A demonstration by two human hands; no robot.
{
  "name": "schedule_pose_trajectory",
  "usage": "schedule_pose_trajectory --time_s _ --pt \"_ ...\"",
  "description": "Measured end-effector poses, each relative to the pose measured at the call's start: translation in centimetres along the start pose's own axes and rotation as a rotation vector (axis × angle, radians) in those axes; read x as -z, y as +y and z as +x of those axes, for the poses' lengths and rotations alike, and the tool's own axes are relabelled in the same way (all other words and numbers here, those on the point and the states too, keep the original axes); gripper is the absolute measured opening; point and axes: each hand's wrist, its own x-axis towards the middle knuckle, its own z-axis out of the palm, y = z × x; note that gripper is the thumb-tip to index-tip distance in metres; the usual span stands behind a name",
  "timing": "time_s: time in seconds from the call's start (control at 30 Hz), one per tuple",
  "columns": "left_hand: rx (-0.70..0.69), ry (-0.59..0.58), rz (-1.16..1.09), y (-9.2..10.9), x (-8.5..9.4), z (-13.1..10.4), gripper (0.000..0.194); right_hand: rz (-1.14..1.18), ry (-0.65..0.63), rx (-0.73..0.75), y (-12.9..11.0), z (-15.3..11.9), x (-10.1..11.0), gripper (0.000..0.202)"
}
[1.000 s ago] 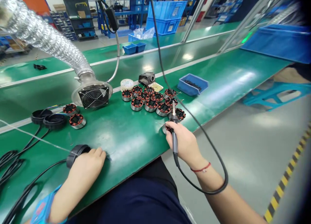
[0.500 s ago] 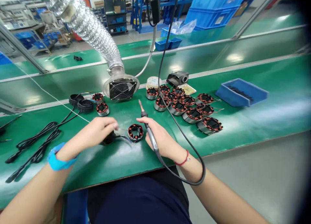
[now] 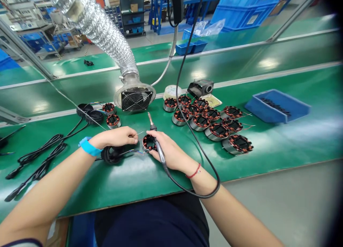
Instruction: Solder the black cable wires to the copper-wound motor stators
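My right hand (image 3: 170,150) is wrapped round a soldering iron (image 3: 160,152), its tip pointing up and away. Fingers of the same hand touch the near edge of a motor stator (image 3: 146,142), a ring with copper windings that lies on the green bench. Just left of the stator, my left hand (image 3: 124,136) pinches a thin solder wire (image 3: 139,133), whose end sticks out toward the ring. Below that hand sits a round black cover (image 3: 111,156) with a cable; its thin coloured wires reach the stator's left side.
Several more stators (image 3: 200,122) stand grouped to the right, beside a blue bin (image 3: 278,106) of dark parts. A fume fan (image 3: 135,100) on a foil duct faces me. Black power cables (image 3: 44,157) lie at left. The iron's cord loops over my right forearm.
My left hand has moved right toward the stator, uncovering the black cover. My right hand has shifted slightly left and its fingers now touch the stator.
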Motion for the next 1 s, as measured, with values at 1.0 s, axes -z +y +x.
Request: schedule_pose_trajectory --time_s 1.0 --pt "0.102 0.191 -0.337 1.2 -2.1 0.8 0.032 -0.247 0.158 -0.162 1.2 1.4 0.3 0.055"
